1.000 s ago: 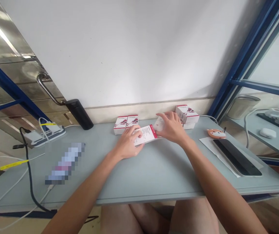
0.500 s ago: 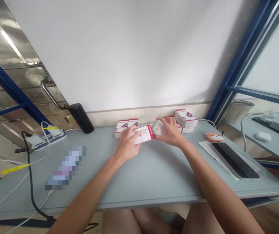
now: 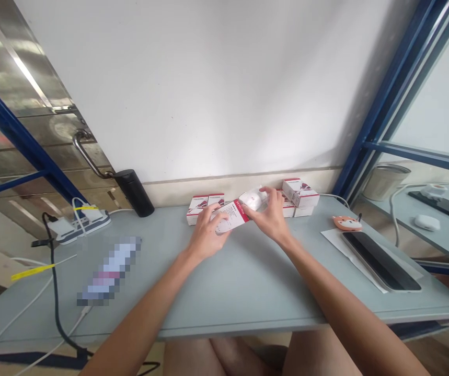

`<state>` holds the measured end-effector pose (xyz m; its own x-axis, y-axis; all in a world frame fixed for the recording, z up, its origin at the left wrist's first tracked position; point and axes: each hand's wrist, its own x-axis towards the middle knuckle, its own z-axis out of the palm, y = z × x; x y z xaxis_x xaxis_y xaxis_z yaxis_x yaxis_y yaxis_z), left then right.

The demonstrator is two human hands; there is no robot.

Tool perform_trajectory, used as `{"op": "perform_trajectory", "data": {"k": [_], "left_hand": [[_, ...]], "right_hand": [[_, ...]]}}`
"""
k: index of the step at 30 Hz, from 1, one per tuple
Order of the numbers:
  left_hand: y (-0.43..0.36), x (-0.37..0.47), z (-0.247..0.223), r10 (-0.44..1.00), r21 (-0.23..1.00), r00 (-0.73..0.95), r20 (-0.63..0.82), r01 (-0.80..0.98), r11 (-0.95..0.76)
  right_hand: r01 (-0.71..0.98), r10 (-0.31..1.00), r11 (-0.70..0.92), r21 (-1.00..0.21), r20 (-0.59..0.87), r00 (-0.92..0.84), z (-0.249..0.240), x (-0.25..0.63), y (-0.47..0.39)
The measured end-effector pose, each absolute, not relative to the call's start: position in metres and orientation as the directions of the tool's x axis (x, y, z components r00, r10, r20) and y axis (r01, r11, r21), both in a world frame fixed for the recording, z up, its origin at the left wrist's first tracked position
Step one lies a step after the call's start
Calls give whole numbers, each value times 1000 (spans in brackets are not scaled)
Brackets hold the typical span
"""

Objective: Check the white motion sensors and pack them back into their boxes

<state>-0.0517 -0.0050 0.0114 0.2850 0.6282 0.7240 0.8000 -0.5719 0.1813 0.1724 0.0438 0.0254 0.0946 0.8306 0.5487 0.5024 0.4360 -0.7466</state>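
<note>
Over the middle of the grey table (image 3: 248, 282), my left hand (image 3: 207, 235) grips a small white box (image 3: 230, 216) with a red end band. My right hand (image 3: 270, 213) holds a round white object (image 3: 252, 198) in what looks like clear wrapping, right at the box's red end. Whether part of it is inside the box cannot be made out. Behind my left hand two similar boxes (image 3: 205, 202) stand side by side. More of these boxes (image 3: 300, 192) are stacked to the right of my right hand.
A black cylinder (image 3: 134, 192) stands at the back left, near a power strip (image 3: 85, 227) with cables. A blurred phone (image 3: 110, 269) lies at left. On the right are a dark phone (image 3: 381, 260), paper, and an orange animal-shaped item (image 3: 347, 223).
The white object has come up against the box's red end, and my right hand's fingers have closed in on it. The box is tilted more. The view has shifted slightly.
</note>
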Motion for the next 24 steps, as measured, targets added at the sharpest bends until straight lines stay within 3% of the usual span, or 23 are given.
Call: {"op": "perform_trajectory", "data": {"k": [4, 16, 24], "left_hand": [[-3, -50, 8, 641, 235, 250, 726, 785, -573], [-6, -48, 1, 665, 335, 212, 716, 731, -594], [-1, -51, -7, 701, 388, 204, 683, 712, -586]], "right_hand": [[467, 839, 438, -768, 536, 95, 19, 169, 45], [500, 733, 621, -603, 674, -97, 23, 172, 38], [432, 819, 496, -753, 571, 53, 23, 162, 38]]}}
